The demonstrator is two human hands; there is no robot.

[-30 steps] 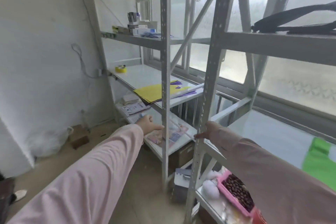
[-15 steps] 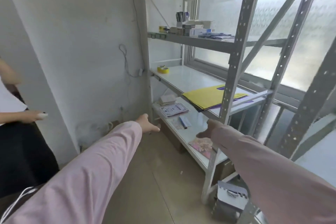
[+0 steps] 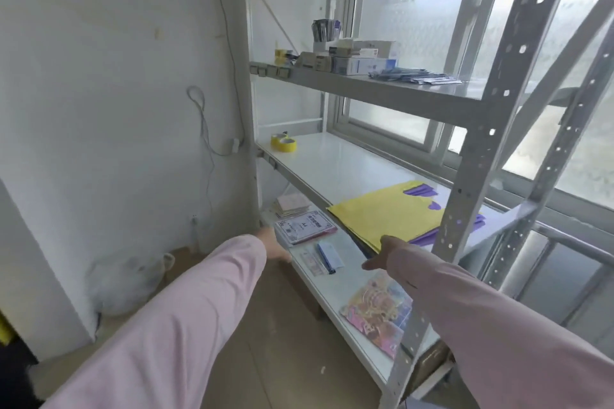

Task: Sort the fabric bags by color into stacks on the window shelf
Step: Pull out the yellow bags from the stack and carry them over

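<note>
**Metal rack** [image 3: 465, 176] standing before a window, head view.

**Window shelf** [image 3: 332, 169], the middle tier. Yellow fabric bags [image 3: 388, 219] lie flat at its near end, overlapping purple fabric bags [image 3: 432, 236] whose edges show beneath and behind them. The far end carries yellow tape rolls [image 3: 284, 143]. Sorting appears begun but unfinished: two colours share one pile, and separate stacks are not yet formed.

**Upper shelf** [image 3: 382, 93]. Small boxes [image 3: 358, 61] and a cup of pens [image 3: 324, 35].

**Lower shelf** [image 3: 352, 280]. A stack of papers [image 3: 302, 229], a printed colour sheet [image 3: 378, 312] and a pen [image 3: 324, 257].

**Right hand** [image 3: 382, 252]. Relaxed and holding nothing, just below the yellow bags' near corner.

**Left hand** [image 3: 275, 247]. At the lower shelf's edge beside the papers; its fingers are hidden, so its grip cannot be told.
</note>
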